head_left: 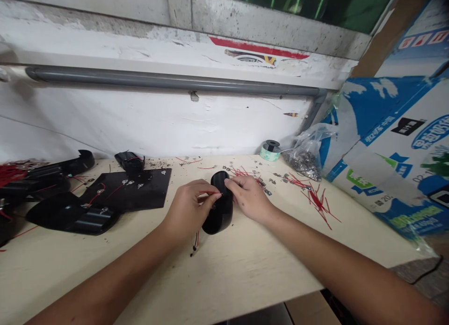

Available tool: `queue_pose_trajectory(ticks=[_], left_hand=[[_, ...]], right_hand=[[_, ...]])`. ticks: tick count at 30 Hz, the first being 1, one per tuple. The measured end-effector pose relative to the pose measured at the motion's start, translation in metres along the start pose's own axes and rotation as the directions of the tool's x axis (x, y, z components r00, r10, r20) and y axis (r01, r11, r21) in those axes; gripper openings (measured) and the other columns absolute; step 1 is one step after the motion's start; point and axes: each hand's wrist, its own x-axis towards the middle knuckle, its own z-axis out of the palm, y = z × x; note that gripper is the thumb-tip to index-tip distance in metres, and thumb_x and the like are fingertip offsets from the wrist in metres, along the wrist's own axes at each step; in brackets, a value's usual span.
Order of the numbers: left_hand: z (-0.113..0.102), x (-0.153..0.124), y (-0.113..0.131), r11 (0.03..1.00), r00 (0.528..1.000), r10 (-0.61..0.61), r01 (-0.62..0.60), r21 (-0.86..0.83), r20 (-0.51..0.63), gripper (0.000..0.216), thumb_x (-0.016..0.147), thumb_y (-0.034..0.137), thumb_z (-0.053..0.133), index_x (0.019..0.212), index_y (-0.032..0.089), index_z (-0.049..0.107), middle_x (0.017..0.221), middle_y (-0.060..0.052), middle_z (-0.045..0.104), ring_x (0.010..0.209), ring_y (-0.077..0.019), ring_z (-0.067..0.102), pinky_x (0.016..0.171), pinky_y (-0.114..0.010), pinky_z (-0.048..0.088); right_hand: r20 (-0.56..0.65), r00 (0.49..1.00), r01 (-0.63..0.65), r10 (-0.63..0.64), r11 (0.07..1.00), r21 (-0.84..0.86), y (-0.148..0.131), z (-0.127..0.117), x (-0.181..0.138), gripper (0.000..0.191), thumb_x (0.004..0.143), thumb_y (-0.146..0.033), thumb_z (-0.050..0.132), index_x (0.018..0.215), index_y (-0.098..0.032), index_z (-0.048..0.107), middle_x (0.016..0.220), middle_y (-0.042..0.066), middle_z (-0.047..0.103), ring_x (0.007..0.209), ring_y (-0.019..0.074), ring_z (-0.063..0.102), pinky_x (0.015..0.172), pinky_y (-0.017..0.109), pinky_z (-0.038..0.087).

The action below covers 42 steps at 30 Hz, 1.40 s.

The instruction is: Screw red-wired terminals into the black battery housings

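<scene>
Upright on the table between my hands is a glossy black plastic housing (219,217). My right hand (247,194) grips it from the right, thumb pressed on its upper face. My left hand (192,205) is closed at the housing's left side, its thumb and forefinger pinching what looks like a thin red wire (209,192) against the front. The fingertips hide the far end of that wire. A red and black wire pair (195,245) hangs out below my left hand, with small dark ends near the tabletop.
At left, several similar black housings (73,215) lie around a black mat (140,189) bearing metal tabs. Red wires (317,201) and metal tabs are scattered at right. Behind them stand a tape roll (270,151), a clear bag of metal parts (307,156) and a blue-white carton (393,142).
</scene>
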Motion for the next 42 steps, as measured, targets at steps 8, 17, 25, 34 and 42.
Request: queue_pose_trajectory(ticks=[8, 17, 25, 34, 42], left_hand=[[0.0002, -0.0009, -0.0015, 0.999, 0.999, -0.035, 0.034, -0.020, -0.028, 0.014, 0.085, 0.031, 0.065, 0.083, 0.019, 0.072, 0.084, -0.006, 0.073, 0.074, -0.0189, 0.066, 0.067, -0.031, 0.055], [-0.0043, 0.0000, 0.0033, 0.989, 0.993, 0.116, -0.119, 0.092, 0.035, 0.017, 0.090, 0.021, 0.058, 0.087, 0.022, 0.075, 0.085, -0.004, 0.072, 0.078, -0.0172, 0.065, 0.071, -0.030, 0.051], [-0.0017, -0.0007, 0.0014, 0.995, 0.996, 0.075, -0.078, 0.061, 0.051, 0.019, 0.091, 0.022, 0.057, 0.091, 0.022, 0.076, 0.092, -0.006, 0.066, 0.076, -0.0160, 0.064, 0.069, -0.030, 0.053], [-0.0011, -0.0024, 0.0016, 0.986, 0.994, 0.109, -0.106, 0.132, -0.015, 0.011, 0.086, 0.019, 0.064, 0.091, 0.021, 0.074, 0.085, -0.003, 0.072, 0.077, -0.0169, 0.066, 0.072, -0.030, 0.052], [-0.0044, -0.0005, 0.0011, 0.978, 0.983, 0.163, -0.172, 0.121, 0.080, 0.014, 0.088, 0.017, 0.062, 0.091, 0.020, 0.075, 0.090, -0.003, 0.073, 0.082, -0.0156, 0.066, 0.075, -0.028, 0.052]], right_hand=[[-0.013, 1.000, -0.004, 0.004, 1.000, 0.002, 0.0013, 0.0001, 0.0006, 0.042, 0.091, -0.039, 0.048, 0.055, -0.020, 0.037, 0.050, -0.006, 0.033, 0.049, 0.0109, 0.033, 0.048, 0.026, 0.023], [-0.020, 1.000, -0.014, 0.014, 1.000, 0.015, 0.0046, -0.0005, 0.0026, 0.042, 0.090, -0.039, 0.048, 0.054, -0.021, 0.036, 0.050, -0.005, 0.033, 0.049, 0.0110, 0.032, 0.048, 0.026, 0.023], [-0.001, 1.000, -0.010, 0.010, 1.000, 0.004, 0.0050, 0.0008, 0.0005, 0.042, 0.091, -0.040, 0.047, 0.056, -0.020, 0.037, 0.050, -0.005, 0.033, 0.048, 0.0110, 0.032, 0.047, 0.026, 0.021], [0.019, 1.000, -0.002, 0.002, 1.000, 0.029, 0.0051, 0.0033, -0.0008, 0.039, 0.091, -0.039, 0.047, 0.058, -0.021, 0.037, 0.053, -0.005, 0.032, 0.051, 0.0115, 0.032, 0.048, 0.026, 0.022], [0.002, 1.000, -0.013, 0.013, 1.000, 0.008, 0.0098, 0.0016, 0.0019, 0.042, 0.092, -0.040, 0.047, 0.057, -0.020, 0.036, 0.051, -0.005, 0.031, 0.050, 0.0106, 0.031, 0.047, 0.026, 0.020]])
